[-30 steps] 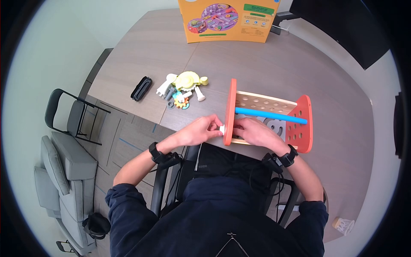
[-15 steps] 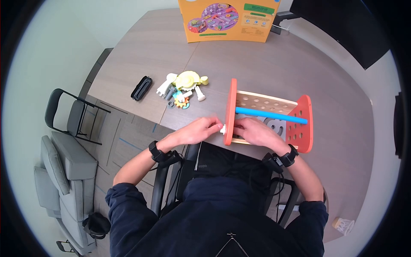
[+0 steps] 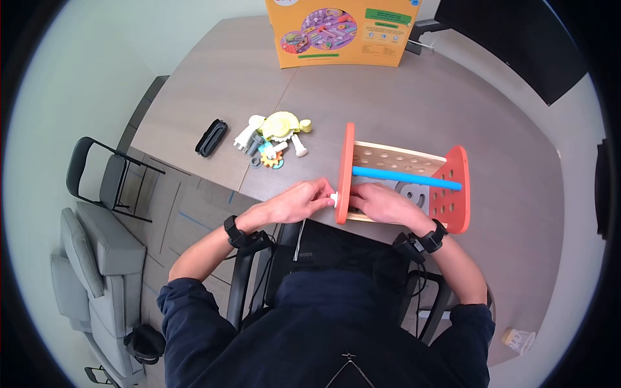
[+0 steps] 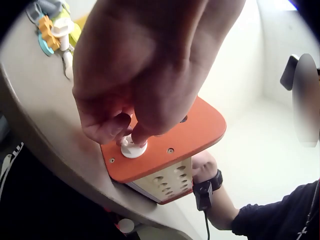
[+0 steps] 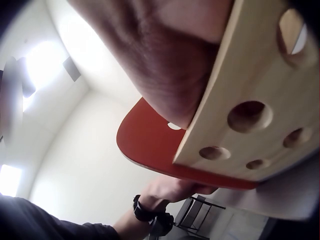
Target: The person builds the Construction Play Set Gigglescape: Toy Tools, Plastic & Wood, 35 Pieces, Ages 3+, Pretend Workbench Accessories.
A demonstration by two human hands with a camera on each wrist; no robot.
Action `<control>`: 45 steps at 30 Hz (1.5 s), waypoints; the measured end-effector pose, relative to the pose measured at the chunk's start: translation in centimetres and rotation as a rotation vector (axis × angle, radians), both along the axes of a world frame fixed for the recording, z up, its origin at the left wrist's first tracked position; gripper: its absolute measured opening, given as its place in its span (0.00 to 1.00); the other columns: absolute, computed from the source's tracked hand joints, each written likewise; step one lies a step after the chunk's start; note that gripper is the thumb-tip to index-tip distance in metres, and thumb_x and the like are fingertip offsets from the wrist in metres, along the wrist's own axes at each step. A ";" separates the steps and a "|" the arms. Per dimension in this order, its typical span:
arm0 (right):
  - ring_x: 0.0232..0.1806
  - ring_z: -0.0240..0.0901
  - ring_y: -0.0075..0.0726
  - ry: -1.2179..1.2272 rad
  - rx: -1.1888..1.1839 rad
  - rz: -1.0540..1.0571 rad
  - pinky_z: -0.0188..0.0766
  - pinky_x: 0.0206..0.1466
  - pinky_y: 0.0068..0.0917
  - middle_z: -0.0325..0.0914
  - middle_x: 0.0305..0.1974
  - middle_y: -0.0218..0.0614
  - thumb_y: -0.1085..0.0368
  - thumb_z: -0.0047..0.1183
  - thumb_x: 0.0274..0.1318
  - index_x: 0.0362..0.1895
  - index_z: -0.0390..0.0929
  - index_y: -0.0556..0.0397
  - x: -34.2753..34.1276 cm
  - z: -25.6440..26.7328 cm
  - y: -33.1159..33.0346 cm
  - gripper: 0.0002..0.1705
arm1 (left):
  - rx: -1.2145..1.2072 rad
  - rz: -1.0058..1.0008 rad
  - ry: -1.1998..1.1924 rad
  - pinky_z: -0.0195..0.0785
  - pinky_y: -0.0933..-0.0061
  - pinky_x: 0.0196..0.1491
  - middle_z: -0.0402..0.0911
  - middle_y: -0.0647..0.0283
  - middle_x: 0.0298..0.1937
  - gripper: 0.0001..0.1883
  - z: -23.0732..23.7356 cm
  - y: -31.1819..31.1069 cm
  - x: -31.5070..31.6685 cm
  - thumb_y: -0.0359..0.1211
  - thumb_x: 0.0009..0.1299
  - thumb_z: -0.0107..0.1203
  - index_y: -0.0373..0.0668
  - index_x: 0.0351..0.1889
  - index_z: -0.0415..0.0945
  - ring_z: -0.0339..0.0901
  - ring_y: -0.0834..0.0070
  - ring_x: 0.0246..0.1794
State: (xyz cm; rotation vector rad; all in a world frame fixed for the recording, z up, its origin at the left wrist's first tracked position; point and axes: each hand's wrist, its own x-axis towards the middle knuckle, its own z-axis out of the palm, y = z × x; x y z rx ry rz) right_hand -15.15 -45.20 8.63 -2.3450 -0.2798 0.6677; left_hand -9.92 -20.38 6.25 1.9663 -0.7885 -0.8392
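A toy workbench stands near the table's front edge, with orange end panels (image 3: 458,187), holed wooden boards (image 5: 240,135) and a blue rod (image 3: 404,176) across the top. My left hand (image 3: 299,202) pinches the head of a white plastic bolt (image 4: 134,149) between thumb and fingers. That head sits against the outer face of the left end panel (image 4: 192,137). On the panel's inner side, my right hand (image 3: 386,205) reaches between the boards, its fingertips close behind the bolt. A wooden board and the hand itself hide those fingers, so I cannot tell what they hold.
Left of the workbench lies a pile of toy parts: a yellow piece (image 3: 282,124), an orange gear (image 3: 270,158), white bolts (image 3: 299,146) and grey pieces. Beside it is a black case (image 3: 211,138). A yellow box (image 3: 343,35) stands at the back; a cup (image 3: 517,340) is far right.
My left fingers have straightened along the white bolt head, then drawn back into a pinch on it. The right hand stays inside the workbench. The head view has tilted slightly.
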 end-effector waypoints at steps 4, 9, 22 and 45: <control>0.53 0.83 0.58 0.031 0.014 0.025 0.76 0.57 0.48 0.87 0.48 0.52 0.51 0.45 0.79 0.57 0.85 0.55 0.3 -0.5 0.0 0.23 | -0.041 0.001 -0.053 0.69 0.61 0.38 0.72 0.62 0.30 0.14 -0.7 0.2 -0.1 0.38 0.84 0.56 0.35 0.52 0.73 0.70 0.71 0.31; 0.55 0.83 0.57 0.009 0.023 0.051 0.76 0.58 0.49 0.86 0.50 0.52 0.51 0.44 0.79 0.58 0.84 0.55 0.5 -1.2 -0.2 0.24 | -0.086 0.012 -0.073 0.67 0.61 0.37 0.68 0.63 0.29 0.13 -0.7 0.1 -0.3 0.37 0.84 0.57 0.35 0.52 0.72 0.66 0.71 0.29; 0.49 0.81 0.59 -0.401 0.034 -0.157 0.78 0.51 0.47 0.84 0.45 0.52 0.57 0.52 0.75 0.49 0.83 0.58 -3.7 3.5 -0.7 0.16 | -0.001 0.028 -0.079 0.74 0.65 0.43 0.79 0.61 0.40 0.17 0.7 0.2 0.1 0.39 0.82 0.60 0.36 0.58 0.76 0.76 0.74 0.38; 0.80 0.60 0.41 -0.036 0.903 -0.889 0.60 0.82 0.42 0.62 0.79 0.44 0.28 0.23 0.81 0.84 0.56 0.50 -9.8 1.4 -12.1 0.48 | -0.288 0.397 0.657 0.53 0.55 0.81 0.62 0.52 0.81 0.45 3.9 -4.1 -1.7 0.69 0.84 0.22 0.45 0.85 0.55 0.62 0.64 0.80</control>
